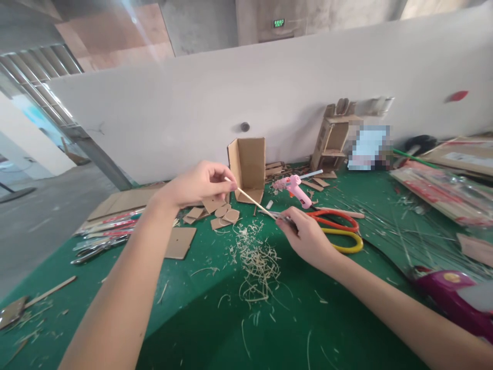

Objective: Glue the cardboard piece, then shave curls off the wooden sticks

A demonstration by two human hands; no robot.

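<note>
Head view: left grip [204, 182] pinched slender pale wooden stick [252, 199]; right grip [306, 234] closed around orange-and-yellow-handled metal scissors [335, 229] at stick's lower end. Stick hung over curled pale shavings [260, 264], well inside green worktop [215, 318] edges; folded brown cardboard [250, 164] bounded room behind.

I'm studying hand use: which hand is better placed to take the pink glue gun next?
Probably the right hand: it is nearer the glue gun. It would likely need to release the scissors first. The left hand is farther away and pinches the stick.
</note>
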